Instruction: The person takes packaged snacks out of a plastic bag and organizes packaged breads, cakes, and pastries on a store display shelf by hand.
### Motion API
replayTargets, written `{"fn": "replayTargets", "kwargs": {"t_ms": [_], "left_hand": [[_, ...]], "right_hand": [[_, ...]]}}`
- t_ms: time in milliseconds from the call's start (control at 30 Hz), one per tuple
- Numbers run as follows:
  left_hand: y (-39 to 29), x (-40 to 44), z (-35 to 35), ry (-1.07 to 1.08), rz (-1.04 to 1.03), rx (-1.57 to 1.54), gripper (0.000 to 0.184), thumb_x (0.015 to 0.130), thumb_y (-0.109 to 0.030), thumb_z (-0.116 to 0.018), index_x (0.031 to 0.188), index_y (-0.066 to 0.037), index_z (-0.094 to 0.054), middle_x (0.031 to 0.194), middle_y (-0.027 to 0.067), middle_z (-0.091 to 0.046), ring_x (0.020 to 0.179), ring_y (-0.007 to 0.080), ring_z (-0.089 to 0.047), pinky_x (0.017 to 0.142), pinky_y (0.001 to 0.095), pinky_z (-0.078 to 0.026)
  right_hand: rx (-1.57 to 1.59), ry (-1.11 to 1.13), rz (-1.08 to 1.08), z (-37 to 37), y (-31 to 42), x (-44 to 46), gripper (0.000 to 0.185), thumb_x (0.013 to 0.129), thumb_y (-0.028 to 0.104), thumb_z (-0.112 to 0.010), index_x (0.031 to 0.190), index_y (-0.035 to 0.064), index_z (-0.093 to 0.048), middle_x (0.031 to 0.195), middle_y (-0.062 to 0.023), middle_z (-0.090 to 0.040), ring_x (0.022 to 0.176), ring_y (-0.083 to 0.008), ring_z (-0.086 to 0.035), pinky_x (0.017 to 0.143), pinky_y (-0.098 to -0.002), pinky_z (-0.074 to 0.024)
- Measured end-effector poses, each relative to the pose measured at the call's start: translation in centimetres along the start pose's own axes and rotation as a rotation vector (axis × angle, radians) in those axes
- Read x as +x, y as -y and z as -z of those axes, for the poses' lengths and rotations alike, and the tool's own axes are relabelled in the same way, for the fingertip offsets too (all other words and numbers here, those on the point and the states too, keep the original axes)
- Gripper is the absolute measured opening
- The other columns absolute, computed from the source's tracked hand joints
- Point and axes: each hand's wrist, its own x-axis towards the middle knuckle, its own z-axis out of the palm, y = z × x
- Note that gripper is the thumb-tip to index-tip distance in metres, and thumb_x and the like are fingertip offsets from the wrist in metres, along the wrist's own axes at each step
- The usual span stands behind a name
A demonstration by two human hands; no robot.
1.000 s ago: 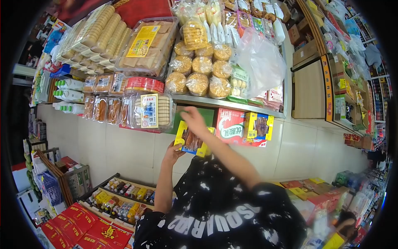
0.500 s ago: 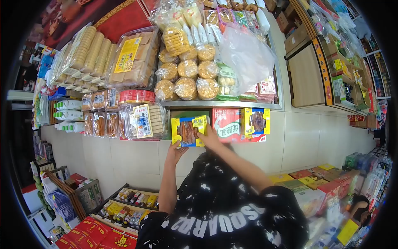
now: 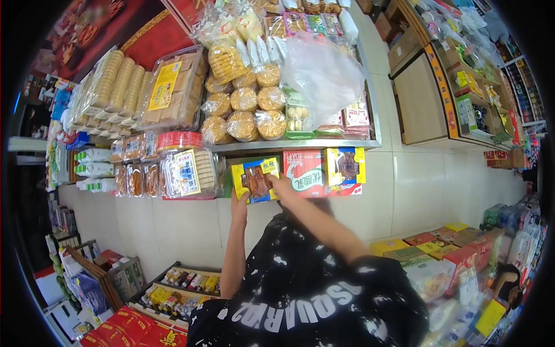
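Note:
A blue and yellow box (image 3: 256, 180) with brown food showing through its window is held between my two hands, over a green surface at the shelf's front. My left hand (image 3: 240, 202) grips its lower left side, thumb on the front. At the lower right side, my right hand (image 3: 281, 188) has its fingers closed on the same box. A similar blue and yellow box (image 3: 346, 167) lies to the right on a red and white carton (image 3: 304, 173). Left of my hands is a clear tub of round biscuits (image 3: 189, 172).
Behind the box, a metal-edged display (image 3: 300, 144) bears bagged round cakes (image 3: 243, 126) and a plastic bag (image 3: 324, 75). A wooden shelf unit (image 3: 425, 104) stands at right. Bottles (image 3: 173, 298) and red boxes (image 3: 124, 329) are at lower left; stacked cartons (image 3: 413, 260) are at lower right.
My right hand has come down onto the box's right side. The box now faces up between both hands and is slightly tilted. The view has shifted, moving the display leftward.

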Motion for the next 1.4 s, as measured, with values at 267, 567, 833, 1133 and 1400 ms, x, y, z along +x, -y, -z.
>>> {"fn": "replayTargets", "kwargs": {"t_ms": [267, 567, 833, 1133, 1400], "left_hand": [[-1.3, -5.9, -5.0, 0.073, -0.069, -0.053, 0.075, 0.078, -0.002, -0.057, 0.145, -0.006, -0.025, 0.13, 0.0107, -0.047, 0.116, 0.0218, -0.049, 0.099, 0.0329, -0.039], [-3.0, -6.8, -21.6, 0.581, -0.071, -0.031, 0.085, 0.076, -0.001, -0.058, 0.148, -0.005, -0.014, 0.138, 0.012, -0.038, 0.123, 0.0217, -0.042, 0.1, 0.0311, -0.037], [4.0, -3.7, -29.1, 0.517, 0.048, -0.075, 0.072, 0.081, -0.006, -0.056, 0.145, -0.004, -0.022, 0.131, 0.0108, -0.045, 0.122, 0.0214, -0.044, 0.102, 0.0339, -0.037], [8.3, -0.4, -30.4, 0.387, 0.223, -0.199, 0.069, 0.094, -0.037, -0.05, 0.147, -0.003, -0.02, 0.14, 0.0141, -0.039, 0.126, 0.0229, -0.042, 0.103, 0.0338, -0.035], [6.2, -2.9, -29.6, 0.376, 0.318, -0.303, 0.058, 0.097, -0.045, -0.041, 0.141, -0.007, -0.034, 0.128, 0.0075, -0.051, 0.115, 0.0176, -0.05, 0.099, 0.0324, -0.039]], "right_hand": [[0.116, 0.195, -0.04, 8.4, 7.7, -7.8, 0.047, 0.081, 0.036, -0.062, 0.116, 0.0049, -0.058, 0.098, -0.0069, -0.063, 0.086, -0.0174, -0.058, 0.07, -0.0322, -0.0458], [0.247, -0.194, 0.022, 26.4, 9.1, -12.1, 0.039, 0.087, 0.025, -0.056, 0.12, 0.004, -0.054, 0.106, -0.0063, -0.06, 0.099, -0.0171, -0.056, 0.081, -0.0324, -0.0453], [0.172, -0.164, 0.071, 33.3, 6.8, -7.7, 0.044, 0.088, 0.022, -0.056, 0.129, 0.0068, -0.049, 0.112, -0.0058, -0.06, 0.103, -0.0169, -0.055, 0.087, -0.0314, -0.0432], [0.299, 0.038, -0.03, 36.1, 3.4, -4.7, 0.055, 0.088, 0.027, -0.056, 0.135, 0.0034, -0.039, 0.122, -0.0098, -0.054, 0.109, -0.021, -0.054, 0.091, -0.0333, -0.0431], [0.073, 0.092, 0.055, 35.2, 4.7, -5.2, 0.054, 0.09, 0.025, -0.054, 0.136, 0.0019, -0.039, 0.127, -0.0113, -0.053, 0.118, -0.0229, -0.049, 0.099, -0.0339, -0.0383]]}}
